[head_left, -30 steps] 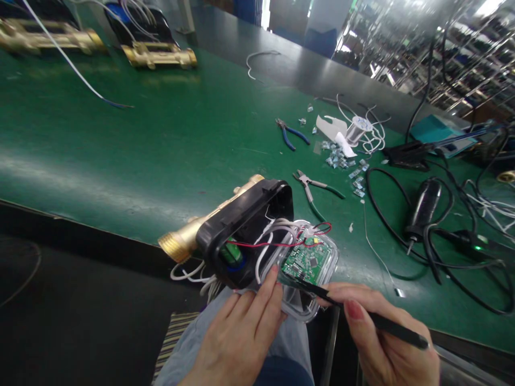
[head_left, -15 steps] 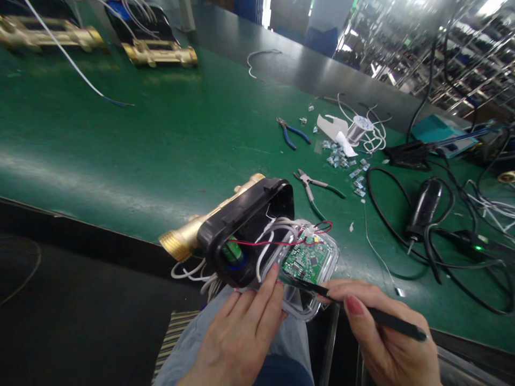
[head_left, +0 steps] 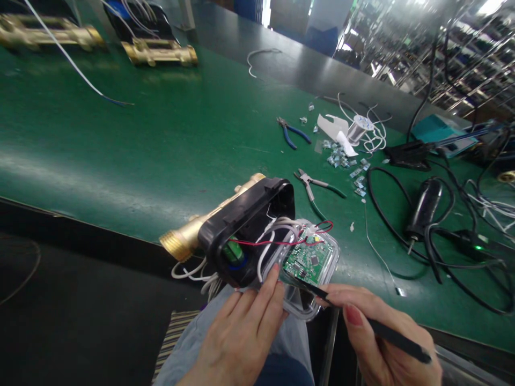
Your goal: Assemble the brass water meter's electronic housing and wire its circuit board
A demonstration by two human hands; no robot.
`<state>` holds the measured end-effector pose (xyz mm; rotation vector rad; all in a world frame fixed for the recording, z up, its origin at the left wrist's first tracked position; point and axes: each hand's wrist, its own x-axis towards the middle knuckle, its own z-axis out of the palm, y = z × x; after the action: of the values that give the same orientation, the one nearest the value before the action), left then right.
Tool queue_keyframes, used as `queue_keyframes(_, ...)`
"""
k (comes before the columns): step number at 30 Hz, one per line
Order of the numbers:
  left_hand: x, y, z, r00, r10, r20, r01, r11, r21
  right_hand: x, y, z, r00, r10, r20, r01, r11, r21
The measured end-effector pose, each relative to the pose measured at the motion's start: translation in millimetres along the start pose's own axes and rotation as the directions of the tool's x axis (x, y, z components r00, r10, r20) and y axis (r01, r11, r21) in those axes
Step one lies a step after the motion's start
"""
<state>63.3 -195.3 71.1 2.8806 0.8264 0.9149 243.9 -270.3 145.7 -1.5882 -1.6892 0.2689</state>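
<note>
Dropped slightly since the earlier frame, the right hand [head_left: 388, 356] tilts its slim black probe [head_left: 396, 339] further down at the handle end. Its fingers [head_left: 354, 315] pinch the probe, whose tip sits at the lower edge of a green circuit board [head_left: 309, 262]. Left-hand fingers [head_left: 273, 284] grip a clear plastic cover [head_left: 301, 308] holding the board. Red and white wires [head_left: 262, 262] run from the board into a black housing [head_left: 241, 217] on a brass meter body [head_left: 181, 241], held near the front edge of the bench [head_left: 120, 161].
</note>
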Motion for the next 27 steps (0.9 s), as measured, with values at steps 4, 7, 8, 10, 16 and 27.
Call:
queue_keyframes(4,-1,0,0.6,1.000,0.010,-0.001,-0.010,1.000,-0.016,-1,-2,1,1.000,-0.011,-0.001,0.011,0.999,-0.046)
queue_keyframes(7,-1,0,0.8,1.000,0.005,-0.006,-0.005,1.000,-0.020,-2,-6,0,0.999,-0.039,0.024,0.042,0.989,-0.141)
queue_keyframes(8,-1,0,0.7,1.000,0.003,-0.007,-0.003,1.000,-0.020,-2,-7,0,0.998,-0.054,0.035,0.059,0.981,-0.184)
queue_keyframes(10,0,0,0.3,1.000,-0.001,-0.002,0.001,1.000,-0.022,-4,-10,0,0.996,-0.077,0.040,0.086,0.958,-0.274)
queue_keyframes(16,3,0,-2.6,1.000,0.001,0.013,-0.001,1.000,-0.006,-7,-17,2,0.996,-0.069,0.051,0.083,0.923,-0.375)
queue_keyframes(27,2,0,-0.9,1.000,-0.005,-0.023,0.004,1.000,-0.024,-7,-10,5,0.988,0.123,-0.090,-0.125,0.992,-0.023)
